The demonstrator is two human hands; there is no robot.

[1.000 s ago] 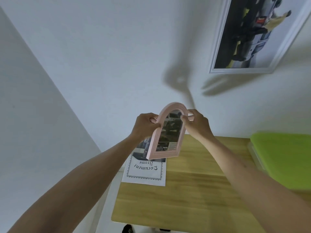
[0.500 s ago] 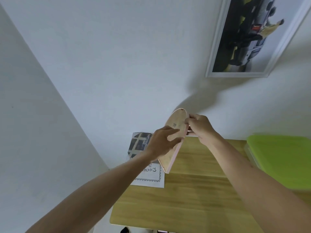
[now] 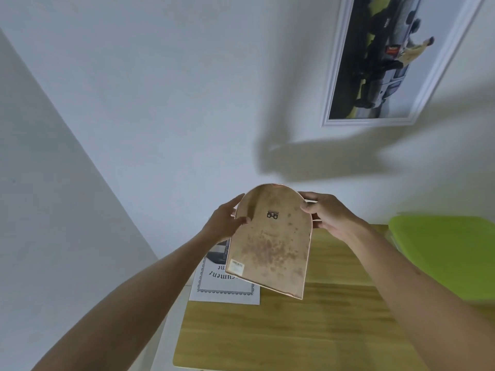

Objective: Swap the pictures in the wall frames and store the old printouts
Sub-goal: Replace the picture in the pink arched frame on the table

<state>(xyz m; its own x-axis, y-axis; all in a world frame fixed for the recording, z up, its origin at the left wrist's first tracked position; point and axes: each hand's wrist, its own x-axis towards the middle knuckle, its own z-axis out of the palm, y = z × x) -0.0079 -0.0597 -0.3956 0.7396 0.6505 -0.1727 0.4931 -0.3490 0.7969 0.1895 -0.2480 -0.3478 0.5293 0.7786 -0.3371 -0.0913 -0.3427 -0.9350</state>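
Observation:
I hold a small arched pink frame (image 3: 270, 242) above the wooden table (image 3: 308, 330), its brown stained backing board facing me, with a metal hanger near the top and a barcode sticker at the lower left. My left hand (image 3: 225, 223) grips its left edge, thumb on the backing. My right hand (image 3: 329, 214) grips the upper right edge. Its picture side is hidden. A white rectangular frame (image 3: 380, 62) with a car picture hangs on the wall at the upper right.
Loose printouts (image 3: 225, 287), one a "Document Frame" sheet, lie at the table's back left corner, partly under the arched frame. A container with a green lid (image 3: 450, 253) sits on the table's right side. White walls meet at the left.
The arched frame has been turned over: a second ago its picture faced me, now its brown backing does. Both hands shifted their hold on its edges.

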